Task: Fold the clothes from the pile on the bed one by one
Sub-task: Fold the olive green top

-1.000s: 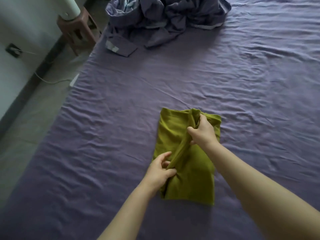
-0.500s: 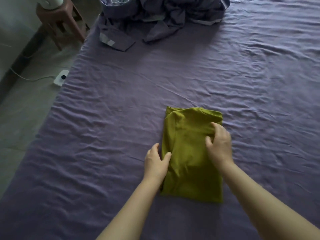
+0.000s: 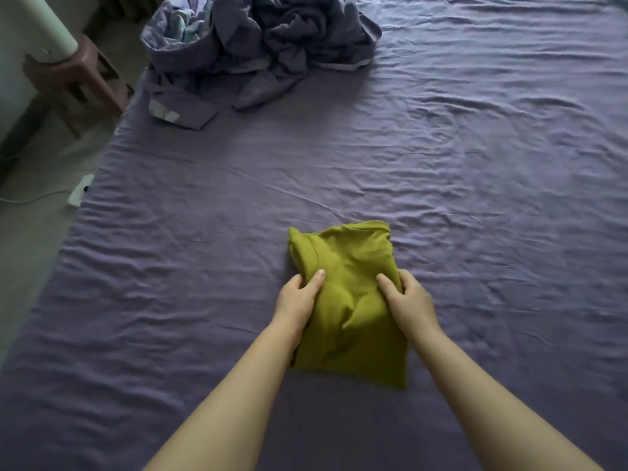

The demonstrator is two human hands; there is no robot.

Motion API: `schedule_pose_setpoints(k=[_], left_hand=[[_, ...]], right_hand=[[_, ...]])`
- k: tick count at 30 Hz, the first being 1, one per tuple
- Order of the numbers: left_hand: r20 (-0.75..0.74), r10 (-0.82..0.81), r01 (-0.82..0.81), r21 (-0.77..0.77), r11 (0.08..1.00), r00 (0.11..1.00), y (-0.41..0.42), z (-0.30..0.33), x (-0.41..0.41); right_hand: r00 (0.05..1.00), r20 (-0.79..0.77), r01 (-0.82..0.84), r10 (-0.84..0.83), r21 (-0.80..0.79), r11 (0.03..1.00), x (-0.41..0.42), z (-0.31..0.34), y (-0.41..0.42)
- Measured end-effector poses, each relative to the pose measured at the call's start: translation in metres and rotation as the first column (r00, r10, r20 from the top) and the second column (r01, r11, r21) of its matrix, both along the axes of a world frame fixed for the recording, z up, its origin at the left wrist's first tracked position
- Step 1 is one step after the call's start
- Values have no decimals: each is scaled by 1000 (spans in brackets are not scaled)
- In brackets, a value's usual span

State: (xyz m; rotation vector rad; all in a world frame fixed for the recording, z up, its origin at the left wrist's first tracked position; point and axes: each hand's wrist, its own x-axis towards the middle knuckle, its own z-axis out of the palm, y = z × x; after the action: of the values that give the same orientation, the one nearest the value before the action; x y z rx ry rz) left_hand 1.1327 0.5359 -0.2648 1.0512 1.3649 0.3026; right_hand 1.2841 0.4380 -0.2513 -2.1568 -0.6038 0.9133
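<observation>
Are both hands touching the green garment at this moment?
Touching. The head view shows the left hand and right hand gripping opposite sides of the green garment, thumbs on top.

The folded garment (image 3: 350,300) is lying on the bed (image 3: 475,198), near the front edge and close to the middle. The left hand (image 3: 295,304) is sitting against its left side, the right hand (image 3: 409,304) against its right. The pile (image 3: 261,42) is resting far behind, toward the bed's back-left corner. A stool (image 3: 78,83) is standing on the floor left of the pile, off the bed.
</observation>
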Motion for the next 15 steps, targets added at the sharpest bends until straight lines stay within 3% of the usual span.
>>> schedule_pose_setpoints(k=[3,8,15], left_hand=[[94,-36,32,49,998,995,-17,23,9],[110,-198,183,127,975,974,-62,64,49],[242,-343,302,190,934,908,-174,125,149]], right_hand=[[1000,-18,-5,6,77,997,20,22,-23],[999,35,-3,-2,132,991,69,70,-81],[994,92,35,-55,206,978,163,137,-212]])
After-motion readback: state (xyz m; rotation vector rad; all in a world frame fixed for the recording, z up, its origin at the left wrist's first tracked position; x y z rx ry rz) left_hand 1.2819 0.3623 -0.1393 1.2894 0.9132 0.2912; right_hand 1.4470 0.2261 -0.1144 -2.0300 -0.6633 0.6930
